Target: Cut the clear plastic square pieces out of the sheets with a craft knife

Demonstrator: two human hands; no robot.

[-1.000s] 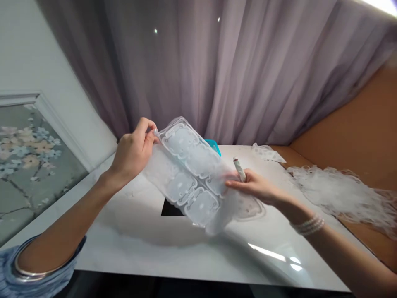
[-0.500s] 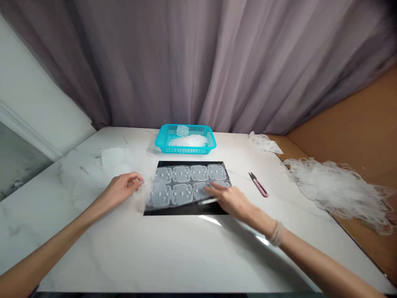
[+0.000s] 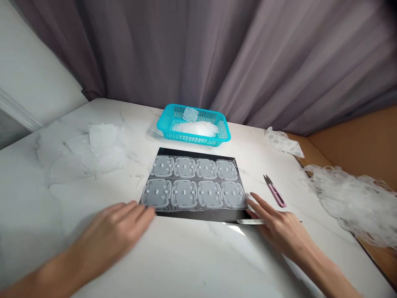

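Only the head view shows this moment. The left hand [image 3: 111, 236] lies open and relaxed near the front of the desk [image 3: 192, 265], and its fingertips are just at the lower left corner of a clear plastic sheet [image 3: 194, 184]; it grasps nothing. The right hand [image 3: 279, 227] is at the lower right corner of the sheet, with fingers [image 3: 256, 203] stretched out and resting on the sheet edge. A thin white stick [image 3: 249, 222] passes under this hand, but I cannot tell if the fingers really grip it. The sheet has two rows of four moulded cells and lies flat on a black mat [image 3: 201, 215], near the middle of the desk. Behind it, by the far edge, stands a teal basket [image 3: 194, 139] with clear scraps [image 3: 195, 128] inside. Right of the mat lie pink snips [image 3: 274, 192]. A pile of clear pieces [image 3: 99, 149] lies on the left part of the desk. Near the far right corner is a small scrap [image 3: 283, 142], and a big tangled clear waste [image 3: 350, 203] lies past the right edge of the desk.
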